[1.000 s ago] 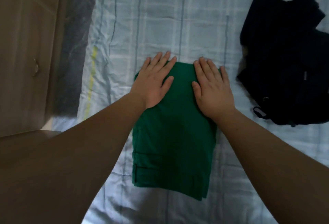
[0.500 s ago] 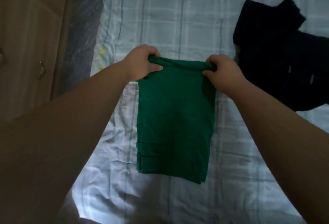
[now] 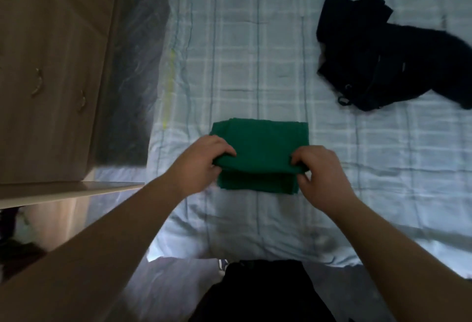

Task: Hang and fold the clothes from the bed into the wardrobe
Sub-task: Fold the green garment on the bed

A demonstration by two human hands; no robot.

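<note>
Your left hand (image 3: 204, 160) and right hand (image 3: 315, 168) both pinch the near fold of the green garment (image 3: 260, 142), which lies folded on the bed (image 3: 255, 66). Outstanding — the black clothes (image 3: 383, 61) remain unfolded, and nothing visibly reaches the wardrobe (image 3: 51, 66).

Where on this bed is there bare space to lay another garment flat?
Bare sheet lies beyond the green garment, between the bed's left edge and the black clothes. A second patch lies right of the green garment, below the black clothes. The far right corner is crowded.
</note>
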